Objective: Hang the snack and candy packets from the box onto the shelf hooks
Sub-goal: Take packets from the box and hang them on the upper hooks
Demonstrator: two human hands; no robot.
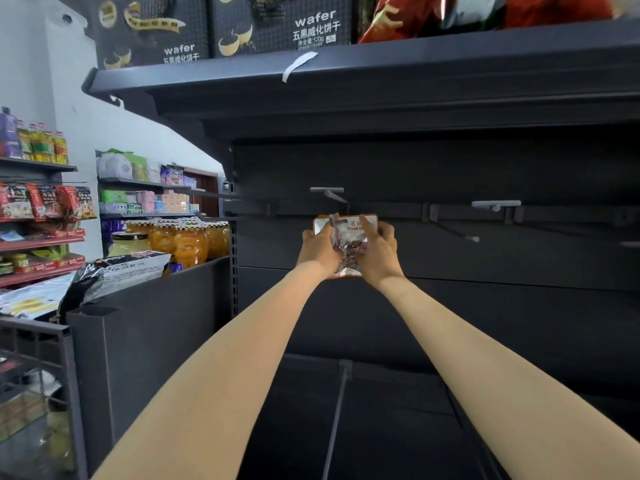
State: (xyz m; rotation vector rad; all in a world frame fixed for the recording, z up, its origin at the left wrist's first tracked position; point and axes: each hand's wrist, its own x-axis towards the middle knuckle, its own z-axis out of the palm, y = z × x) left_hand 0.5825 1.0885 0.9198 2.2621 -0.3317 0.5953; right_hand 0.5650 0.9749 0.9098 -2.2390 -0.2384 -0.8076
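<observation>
A clear candy packet (350, 237) with an orange header and brown sweets inside is held up against the dark back panel of the shelf. My left hand (320, 245) grips its left side and my right hand (377, 249) grips its right side. The tip of a grey shelf hook (337, 221) shows at the packet's top left corner. A second hook with a grey label bar (327, 190) juts out just above. Another hook (496, 204) stands farther right. The box is not in view.
A dark shelf board (346, 69) with wafer boxes (280, 24) hangs overhead. To the left, jars of orange fruit (188, 242) and a black-and-white bag (117, 271) sit on a lower unit. A long bare hook rod (336, 420) points toward me below my arms.
</observation>
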